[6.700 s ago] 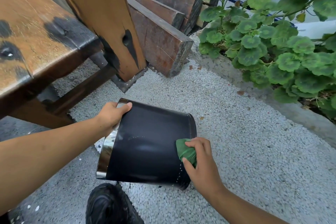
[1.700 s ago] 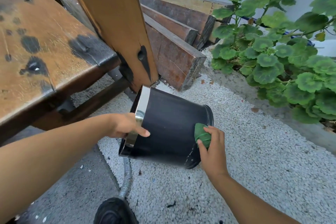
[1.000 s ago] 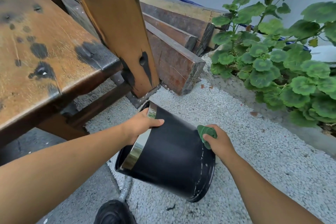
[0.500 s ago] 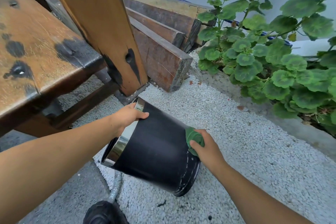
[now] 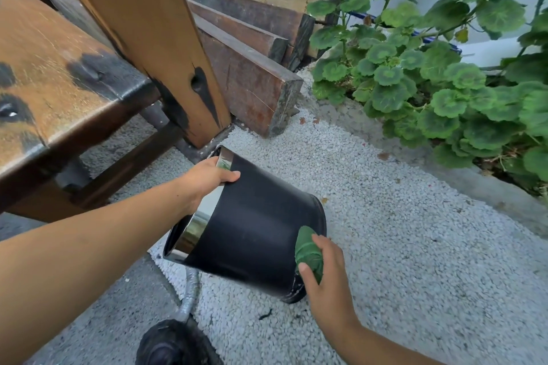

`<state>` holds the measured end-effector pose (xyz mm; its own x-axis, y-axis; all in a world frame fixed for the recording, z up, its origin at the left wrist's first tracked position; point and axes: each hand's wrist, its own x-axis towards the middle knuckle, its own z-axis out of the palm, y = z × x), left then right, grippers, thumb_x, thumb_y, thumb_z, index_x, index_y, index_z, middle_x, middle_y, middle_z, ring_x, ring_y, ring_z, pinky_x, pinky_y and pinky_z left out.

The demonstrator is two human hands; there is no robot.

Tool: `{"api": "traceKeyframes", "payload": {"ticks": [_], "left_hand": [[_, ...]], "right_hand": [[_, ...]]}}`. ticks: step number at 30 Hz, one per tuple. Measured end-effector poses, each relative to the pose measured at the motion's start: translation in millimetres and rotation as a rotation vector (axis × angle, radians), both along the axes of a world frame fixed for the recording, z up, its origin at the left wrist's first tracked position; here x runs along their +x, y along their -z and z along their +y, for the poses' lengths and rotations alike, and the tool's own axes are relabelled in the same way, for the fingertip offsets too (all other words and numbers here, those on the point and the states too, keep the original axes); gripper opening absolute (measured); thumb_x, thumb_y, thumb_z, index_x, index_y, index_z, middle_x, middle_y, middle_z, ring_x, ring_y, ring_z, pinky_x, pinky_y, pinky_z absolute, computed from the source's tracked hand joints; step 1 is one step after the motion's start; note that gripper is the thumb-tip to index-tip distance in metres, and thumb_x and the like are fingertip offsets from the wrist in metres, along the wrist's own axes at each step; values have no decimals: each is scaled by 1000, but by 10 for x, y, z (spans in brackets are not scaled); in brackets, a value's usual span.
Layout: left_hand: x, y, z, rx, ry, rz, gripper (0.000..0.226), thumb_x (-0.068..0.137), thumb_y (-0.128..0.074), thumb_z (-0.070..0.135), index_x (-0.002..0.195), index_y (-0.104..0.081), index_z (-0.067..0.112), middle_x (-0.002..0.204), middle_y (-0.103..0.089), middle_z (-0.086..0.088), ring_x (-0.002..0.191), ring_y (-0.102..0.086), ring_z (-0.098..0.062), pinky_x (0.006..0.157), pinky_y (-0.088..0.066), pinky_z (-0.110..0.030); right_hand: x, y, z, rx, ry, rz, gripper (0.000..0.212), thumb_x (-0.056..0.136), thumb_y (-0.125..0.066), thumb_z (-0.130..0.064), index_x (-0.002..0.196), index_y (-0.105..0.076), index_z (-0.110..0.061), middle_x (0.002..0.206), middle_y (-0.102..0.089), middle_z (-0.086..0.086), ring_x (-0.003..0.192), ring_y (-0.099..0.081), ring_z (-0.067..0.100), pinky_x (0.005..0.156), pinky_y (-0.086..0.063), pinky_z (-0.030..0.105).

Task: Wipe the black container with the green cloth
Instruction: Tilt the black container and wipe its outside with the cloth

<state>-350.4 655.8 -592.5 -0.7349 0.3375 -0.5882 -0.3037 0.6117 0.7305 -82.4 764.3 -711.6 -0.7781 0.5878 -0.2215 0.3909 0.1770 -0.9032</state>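
On gravel, R hand slid green cloth lower on black container.

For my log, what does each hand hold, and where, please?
Left hand: black container, by its chrome rim. Right hand: green cloth, bunched up.

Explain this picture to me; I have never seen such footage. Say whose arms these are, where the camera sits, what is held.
No machine: these are a person's bare arms, filmed by one camera worn on the head, looking down. The left hand grips the shiny rim of a black container tipped on its side over white gravel. The right hand presses a bunched green cloth against its wall near the base. A wooden bench stands left, a leafy plant right.
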Motion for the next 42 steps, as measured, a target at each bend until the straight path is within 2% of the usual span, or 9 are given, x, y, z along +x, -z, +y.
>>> {"api": "traceKeyframes", "payload": {"ticks": [4,9,13,17,24,28,33,38,42], "left_hand": [[-44,-3,-25,1,-16,-3,19,94,-67,15,113,-65,12,103,-73,1,93,-67,-8,71,-42,-18],[-53,-65,105,-16,-137,3,10,98,-63,16,94,-60,6,90,-64,1,83,-60,-9,89,-36,-28],[-170,-432,97,188,-61,-316,70,90,-64,53,136,-52,2,131,-62,-14,120,-61,-32,109,-42,-47],[-106,-544,67,58,374,-120,106,66,-83,57,153,-37,17,156,-44,-5,145,-38,-25,123,-20,-51],[-162,-464,142,82,218,38,64,90,-74,19,144,-43,1,145,-54,-17,135,-50,-34,117,-32,-54],[-198,-442,178,59,169,60,55,88,-76,23,129,-54,-6,131,-64,-22,125,-59,-34,116,-36,-53],[-334,-393,310,4,133,103,66,88,-75,30,134,-50,-11,141,-55,-26,130,-53,-39,114,-37,-54],[-420,-339,492,-55,5,129,48,85,-77,24,111,-55,-9,75,-48,-10,68,-46,-22,64,-38,-33],[-503,-336,501,-99,-29,122,48,85,-77,19,62,-36,13,56,-31,-3,54,-28,-19,63,-29,-31]], "right_hand": [[61,-9,-133,9,-36,-5,55,101,-59,-13,144,-39,-41,152,-29,-19,138,-27,-16,110,-27,7],[-180,-147,182,-66,72,-14,47,96,-65,-7,136,-56,-31,129,-50,-19,116,-54,-3,103,-49,24],[-518,-331,768,-97,-3,-106,38,95,-67,-13,128,-63,-32,111,-66,-12,100,-65,8,75,-53,21],[-756,-377,1140,-281,47,-199,23,94,-66,-11,112,-69,-24,104,-75,8,94,-72,29,86,-61,50],[-1141,-373,1398,-305,-68,-282,14,91,-67,-16,97,-72,-27,94,-76,6,81,-72,23,58,-62,35],[-1298,-276,1345,-270,-80,-296,10,92,-65,-26,96,-73,-26,97,-78,8,89,-73,28,87,-61,50],[-1371,-258,1349,-281,-83,-292,20,93,-66,-42,100,-74,-25,97,-79,8,93,-74,30,94,-58,54],[-1317,-304,1443,-259,-65,-236,12,93,-71,-32,101,-74,-23,97,-79,8,93,-75,31,94,-58,56],[-1227,-389,1405,-206,-88,-193,13,95,-67,-32,105,-72,-26,100,-77,4,94,-74,28,91,-59,55]]}}
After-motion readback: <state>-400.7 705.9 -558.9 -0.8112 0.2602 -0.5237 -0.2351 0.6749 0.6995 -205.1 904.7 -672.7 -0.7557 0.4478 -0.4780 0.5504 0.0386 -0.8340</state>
